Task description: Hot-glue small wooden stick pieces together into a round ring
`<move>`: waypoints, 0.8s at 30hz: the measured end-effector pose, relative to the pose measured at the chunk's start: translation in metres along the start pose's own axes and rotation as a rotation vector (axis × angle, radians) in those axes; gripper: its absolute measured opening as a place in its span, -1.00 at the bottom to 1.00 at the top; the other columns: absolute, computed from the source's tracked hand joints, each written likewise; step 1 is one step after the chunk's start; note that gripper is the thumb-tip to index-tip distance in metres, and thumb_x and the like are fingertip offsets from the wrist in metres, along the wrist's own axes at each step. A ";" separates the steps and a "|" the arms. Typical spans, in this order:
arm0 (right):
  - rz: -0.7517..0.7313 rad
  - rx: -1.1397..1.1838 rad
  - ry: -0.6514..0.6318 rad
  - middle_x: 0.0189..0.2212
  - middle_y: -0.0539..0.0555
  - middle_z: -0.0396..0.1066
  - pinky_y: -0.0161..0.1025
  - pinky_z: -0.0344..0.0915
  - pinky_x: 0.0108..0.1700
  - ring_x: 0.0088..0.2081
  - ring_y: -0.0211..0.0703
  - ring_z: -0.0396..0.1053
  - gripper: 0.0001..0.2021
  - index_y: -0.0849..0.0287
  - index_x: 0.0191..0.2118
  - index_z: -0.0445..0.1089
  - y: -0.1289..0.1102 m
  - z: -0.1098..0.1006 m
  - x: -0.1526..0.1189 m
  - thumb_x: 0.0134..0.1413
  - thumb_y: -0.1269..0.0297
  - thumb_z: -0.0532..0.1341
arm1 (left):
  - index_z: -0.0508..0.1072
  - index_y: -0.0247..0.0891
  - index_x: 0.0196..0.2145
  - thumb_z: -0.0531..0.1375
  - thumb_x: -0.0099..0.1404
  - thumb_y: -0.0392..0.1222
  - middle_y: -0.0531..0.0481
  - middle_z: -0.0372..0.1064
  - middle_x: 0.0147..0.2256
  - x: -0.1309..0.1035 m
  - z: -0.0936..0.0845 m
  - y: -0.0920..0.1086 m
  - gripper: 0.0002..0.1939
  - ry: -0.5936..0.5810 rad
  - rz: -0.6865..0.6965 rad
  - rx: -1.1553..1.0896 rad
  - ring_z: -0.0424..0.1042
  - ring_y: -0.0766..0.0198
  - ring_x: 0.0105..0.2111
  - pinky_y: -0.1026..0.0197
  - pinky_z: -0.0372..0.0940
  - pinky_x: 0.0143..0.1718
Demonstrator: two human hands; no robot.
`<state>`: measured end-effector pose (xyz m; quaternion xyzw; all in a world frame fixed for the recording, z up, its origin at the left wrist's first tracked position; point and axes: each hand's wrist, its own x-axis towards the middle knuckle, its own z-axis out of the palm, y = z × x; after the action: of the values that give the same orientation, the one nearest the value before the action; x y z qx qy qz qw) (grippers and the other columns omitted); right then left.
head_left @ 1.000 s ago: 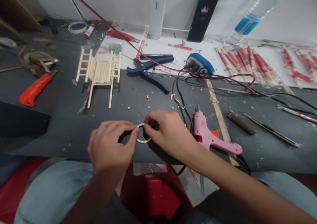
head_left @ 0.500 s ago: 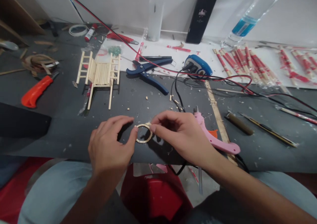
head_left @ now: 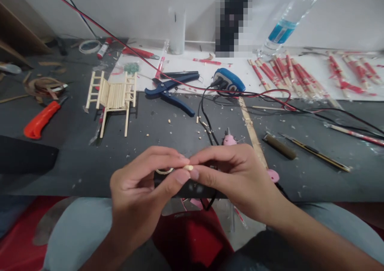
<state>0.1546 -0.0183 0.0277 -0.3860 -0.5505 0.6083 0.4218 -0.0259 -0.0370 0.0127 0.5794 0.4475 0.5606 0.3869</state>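
Note:
Between the fingertips of both hands is a small pale piece of wooden stick (head_left: 188, 167). My left hand (head_left: 147, 183) pinches it from the left, thumb below and forefinger above. My right hand (head_left: 231, 173) pinches it from the right in the same way. On the dark table behind my left fingers lies a ring of short wooden bits (head_left: 163, 171), partly hidden by that hand. A pink glue gun (head_left: 229, 138) lies beyond my right hand, which covers most of its body. Farther left stands a miniature chair of thin sticks (head_left: 115, 97) with ladder-like sides.
Blue cutters (head_left: 171, 93) lie behind the hands, near a blue plug socket (head_left: 228, 81) with cables. At left is an orange-handled tool (head_left: 42, 121). A utility knife (head_left: 316, 153) and red-wrapped stick bundles (head_left: 288, 73) lie at right. A bottle (head_left: 280, 33) stands behind.
Both hands have come together, lifting off the ring, and now pinch a small stick piece between them. The ring stays on the table. The view has shifted slightly.

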 end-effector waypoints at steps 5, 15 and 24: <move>-0.242 -0.405 0.158 -0.44 -0.06 0.60 -0.40 0.37 -0.40 -0.45 -0.32 0.47 -0.87 0.16 -0.26 0.59 -0.011 -0.007 -0.008 0.19 0.50 0.31 | 0.69 0.01 -0.25 0.41 0.26 -0.43 0.18 0.67 -0.24 -0.002 0.001 0.001 -0.72 -0.017 -0.007 0.116 0.61 0.36 -0.21 0.36 0.48 -0.14; -0.502 -0.692 -0.003 -0.37 0.01 0.56 -0.36 0.36 -0.34 -0.39 -0.31 0.45 -0.82 0.16 -0.28 0.48 -0.009 -0.021 -0.014 0.31 0.54 0.20 | 0.66 0.04 -0.29 0.41 0.27 -0.35 0.29 0.66 -0.30 -0.002 0.005 0.001 -0.79 -0.135 0.023 0.238 0.61 0.44 -0.27 0.44 0.42 -0.14; -0.536 -0.782 -0.068 -0.42 0.03 0.46 -0.28 0.24 -0.39 -0.42 -0.29 0.34 -0.80 0.23 -0.33 0.48 -0.002 -0.030 -0.018 0.31 0.54 0.17 | 0.63 0.00 -0.32 0.41 0.28 -0.29 0.28 0.64 -0.35 -0.001 0.006 0.005 -0.85 -0.199 -0.040 0.283 0.59 0.44 -0.32 0.45 0.39 -0.21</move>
<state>0.1889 -0.0250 0.0269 -0.3402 -0.8320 0.2374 0.3684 -0.0194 -0.0390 0.0169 0.6716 0.4930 0.4242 0.3549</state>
